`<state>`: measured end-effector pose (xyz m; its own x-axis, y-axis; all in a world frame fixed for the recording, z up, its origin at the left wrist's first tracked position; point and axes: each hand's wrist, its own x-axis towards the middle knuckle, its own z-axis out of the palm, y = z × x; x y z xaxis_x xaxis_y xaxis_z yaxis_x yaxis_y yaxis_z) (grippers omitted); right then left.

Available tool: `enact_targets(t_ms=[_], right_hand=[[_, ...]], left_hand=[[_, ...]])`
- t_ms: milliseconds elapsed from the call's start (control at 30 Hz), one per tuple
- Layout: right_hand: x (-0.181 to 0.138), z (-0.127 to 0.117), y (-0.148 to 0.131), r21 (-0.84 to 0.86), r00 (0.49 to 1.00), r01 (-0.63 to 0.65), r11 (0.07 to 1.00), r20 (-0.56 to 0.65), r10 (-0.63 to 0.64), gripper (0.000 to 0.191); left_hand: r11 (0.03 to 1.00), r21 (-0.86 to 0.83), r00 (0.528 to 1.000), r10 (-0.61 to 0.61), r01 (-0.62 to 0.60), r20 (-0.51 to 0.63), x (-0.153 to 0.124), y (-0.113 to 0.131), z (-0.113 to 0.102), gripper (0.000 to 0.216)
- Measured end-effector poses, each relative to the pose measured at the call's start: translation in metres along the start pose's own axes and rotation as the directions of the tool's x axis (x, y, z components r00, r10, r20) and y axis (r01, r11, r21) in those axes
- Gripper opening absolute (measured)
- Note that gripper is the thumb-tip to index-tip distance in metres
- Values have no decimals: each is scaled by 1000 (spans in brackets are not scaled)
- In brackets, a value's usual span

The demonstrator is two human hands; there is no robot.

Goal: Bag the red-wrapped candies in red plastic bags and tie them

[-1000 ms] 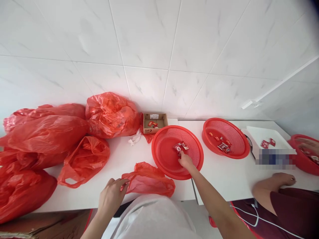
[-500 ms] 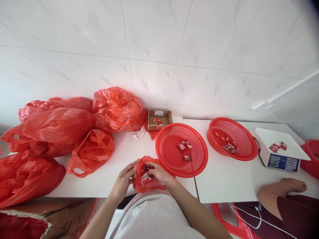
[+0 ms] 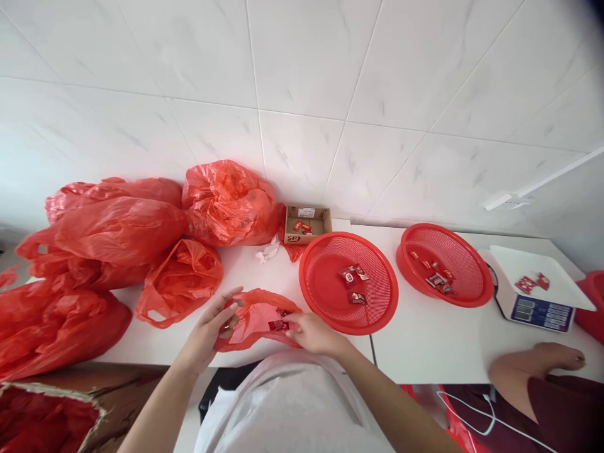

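A thin red plastic bag (image 3: 255, 311) lies spread at the table's front edge, its mouth stretched wide. My left hand (image 3: 207, 330) is closed on the bag's left rim, fingers curled against the plastic. My right hand (image 3: 314, 333) is at the bag's right side, with small dark red packets (image 3: 278, 325) at its fingertips. Its thumb side is partly hidden, so the exact grip is hard to see. Just beyond it stands a red mesh basket (image 3: 325, 302) holding a few small wrapped packets (image 3: 357, 297).
Full red bags (image 3: 117, 229) crowd the left side, with an open handled bag (image 3: 182, 283) before them. A small cardboard box (image 3: 292, 239), a second red basket (image 3: 410, 277) and a white scale (image 3: 542, 313) line the back. Another person's arm (image 3: 533, 365) rests at right.
My left hand has moved left, pulling the bag wider open. My right hand has shifted slightly right with packets at its fingers. The view has shifted a little.
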<state>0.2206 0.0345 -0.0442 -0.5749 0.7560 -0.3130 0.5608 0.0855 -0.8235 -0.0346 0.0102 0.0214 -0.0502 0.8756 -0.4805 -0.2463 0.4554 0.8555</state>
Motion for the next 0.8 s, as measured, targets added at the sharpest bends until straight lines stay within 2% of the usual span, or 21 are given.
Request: enact_targets(t_ms=[67, 100, 133, 167, 233, 267, 400, 500, 600, 733, 800], right_hand=[[-8, -32, 7, -38, 996, -32, 999, -81, 29, 32], [-11, -49, 16, -108, 982, -116, 987, -160, 98, 33], [-14, -65, 28, -211, 942, -268, 940, -262, 209, 35], [-15, -80, 42, -310, 870, -466, 829, -332, 365, 37], [-18, -96, 72, -346, 782, -616, 708, -376, 497, 42], [-19, -98, 86, -359, 754, -654, 666, -372, 541, 44], [-14, -81, 120, -405, 727, -686, 604, -342, 596, 47], [-6, -71, 129, -427, 720, -690, 584, -316, 618, 42], [0, -75, 134, -443, 717, -689, 573, -305, 627, 41], [0, -84, 139, -471, 709, -685, 557, -252, 659, 66], [-1, -85, 140, -480, 708, -673, 564, -196, 679, 69]], left_hand=[[970, 242, 1000, 8, -13, 22, -2, 0, 4, 51], [944, 329, 999, 9, -19, 31, -4, -1, 6, 51], [921, 388, 999, 7, -20, 37, -5, -2, 7, 52], [906, 423, 999, 4, -20, 38, -6, -4, 6, 54], [887, 463, 999, -7, -11, 37, -8, -8, 1, 58], [880, 476, 999, -9, -9, 35, -8, -10, -3, 60], [861, 509, 999, 38, -18, -29, -14, -19, -15, 62], [854, 520, 992, 63, 1, -106, -23, -27, -16, 60], [878, 479, 981, 76, 19, -177, -32, -39, -19, 66], [903, 428, 946, 114, 29, -304, -41, -60, -29, 84], [921, 383, 928, 83, 68, -362, -44, -70, -31, 84]])
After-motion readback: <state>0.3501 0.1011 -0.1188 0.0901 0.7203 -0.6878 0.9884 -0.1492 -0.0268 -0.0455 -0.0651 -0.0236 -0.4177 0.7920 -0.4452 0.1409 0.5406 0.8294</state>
